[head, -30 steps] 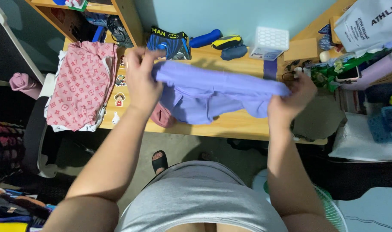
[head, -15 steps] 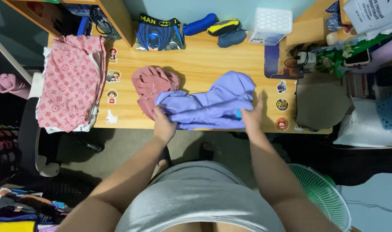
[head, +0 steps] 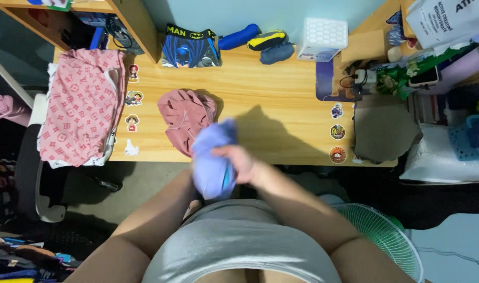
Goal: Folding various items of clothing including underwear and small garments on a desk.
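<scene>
A lilac garment (head: pixel 212 160), folded into a narrow bundle, is held upright in front of my body at the near edge of the wooden desk (head: pixel 281 112). My right hand (head: pixel 239 162) grips its right side. My left hand is hidden behind the bundle; only the left forearm (head: pixel 163 209) shows, reaching up to the cloth. A crumpled dusty-pink garment (head: pixel 184 115) lies on the desk just beyond the bundle.
A folded pink patterned garment (head: pixel 79 107) lies at the desk's left end. At the back are a blue printed garment (head: pixel 189 47), rolled dark socks (head: pixel 260 42) and a white box (head: pixel 323 39). A brown cloth (head: pixel 383 131) and clutter fill the right. A fan (head: pixel 378 230) stands below.
The lilac garment, stretched wide between both hands, was laid on the desk, folded smaller, then gathered into a narrow bundle lifted toward my body. My hands came together on it.
</scene>
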